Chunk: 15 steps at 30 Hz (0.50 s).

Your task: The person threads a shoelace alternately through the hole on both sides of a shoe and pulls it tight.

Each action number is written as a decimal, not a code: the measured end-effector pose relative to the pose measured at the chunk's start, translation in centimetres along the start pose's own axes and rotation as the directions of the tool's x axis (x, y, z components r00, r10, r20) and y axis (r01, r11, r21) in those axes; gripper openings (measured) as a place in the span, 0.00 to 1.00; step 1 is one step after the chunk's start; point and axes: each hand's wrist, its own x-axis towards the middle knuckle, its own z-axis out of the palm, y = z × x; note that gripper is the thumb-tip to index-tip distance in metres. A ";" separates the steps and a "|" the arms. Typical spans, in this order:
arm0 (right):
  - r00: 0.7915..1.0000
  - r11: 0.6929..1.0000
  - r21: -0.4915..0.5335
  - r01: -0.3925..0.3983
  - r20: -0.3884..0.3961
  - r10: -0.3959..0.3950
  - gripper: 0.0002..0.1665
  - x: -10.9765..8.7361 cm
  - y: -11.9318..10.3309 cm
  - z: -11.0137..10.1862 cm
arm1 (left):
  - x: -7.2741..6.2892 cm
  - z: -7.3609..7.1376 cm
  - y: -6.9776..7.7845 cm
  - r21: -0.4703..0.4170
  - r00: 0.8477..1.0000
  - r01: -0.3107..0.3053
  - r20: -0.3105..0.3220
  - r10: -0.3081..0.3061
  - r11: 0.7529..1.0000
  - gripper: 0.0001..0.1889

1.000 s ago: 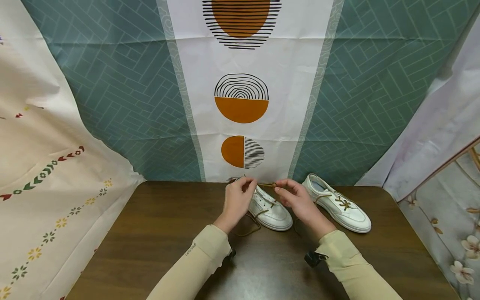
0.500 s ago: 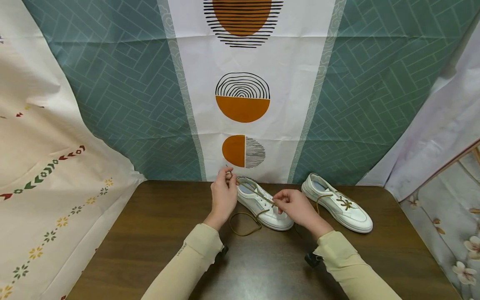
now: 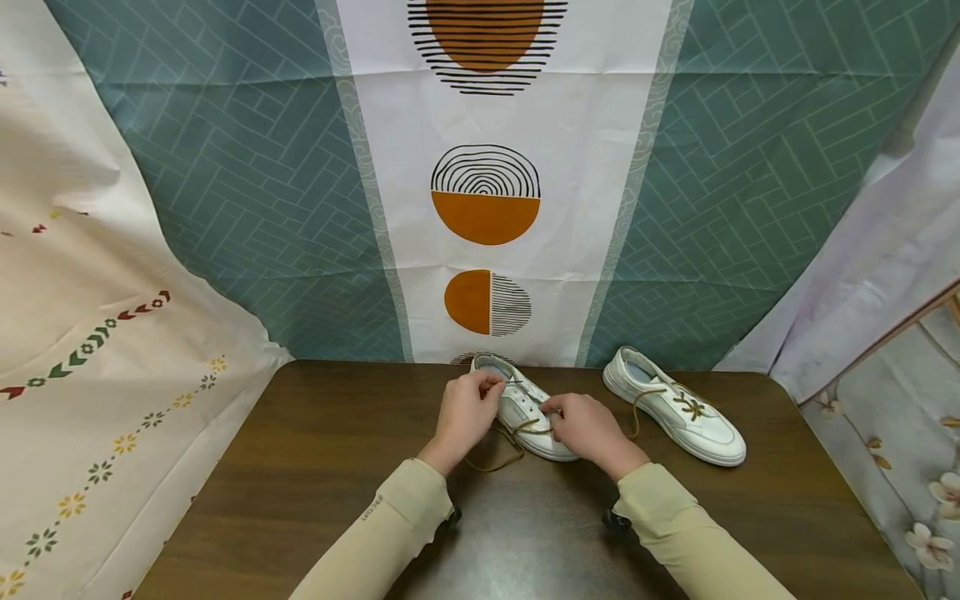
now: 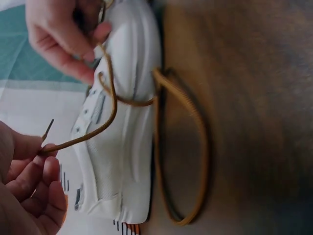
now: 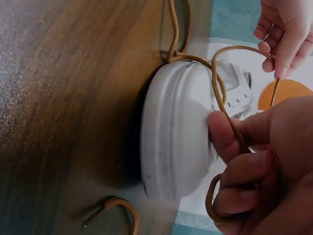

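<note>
White shoe (image 4: 112, 166) sits on the table (image 3: 337, 467), under and between both hands: smooth upper, mesh-like side panel, round metal-look eyelets, thick ridged sole. Lace (image 4: 88, 136) is brown, round, cord-like. I have the left hand (image 3: 463, 417) at the shoe's opening, thumb and index pinched together on the lace just short of its thin tip, other fingers loosely bent. Right hand (image 3: 591, 427) is over the toe end, fingers curled in, lace running through them with a small loop bulging out. A long lace loop lies on the wood grain beside the sole. Second shoe (image 3: 667, 412), same white, rounded toe, brown lace crossed on top, stands apart to the right. Patterned cloth (image 3: 262, 167) hangs creased behind.

Versus half a second ago: I see the left hand shifted from out past the heel to over the shoe; lace was pulled straight between the hands, now sags in a curve. Second shoe unmoved.
</note>
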 end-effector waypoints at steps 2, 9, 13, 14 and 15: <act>1.000 1.000 -0.017 0.015 -0.023 -0.015 0.15 0.2 0.0 0.2 | -0.3 0.4 0.0 0.018 0.999 -0.015 0.042 0.014 1.000 0.04; 0.997 0.999 0.034 0.035 -0.064 -0.033 0.08 0.6 0.2 0.5 | -1.0 1.3 -0.1 0.127 0.980 -0.077 0.191 0.052 0.989 0.06; 0.998 0.996 0.079 0.037 -0.051 -0.033 0.07 0.5 0.1 0.6 | -1.2 1.7 -0.2 0.169 0.968 -0.085 0.249 0.041 0.982 0.06; 0.998 0.996 0.084 0.038 -0.050 -0.034 0.06 0.4 0.1 0.6 | -1.2 1.8 -0.2 0.174 0.967 -0.085 0.252 0.039 0.981 0.06; 0.998 0.995 0.089 0.041 -0.048 -0.036 0.06 0.4 0.1 0.6 | -1.3 1.8 -0.2 0.177 0.967 -0.084 0.253 0.037 0.981 0.06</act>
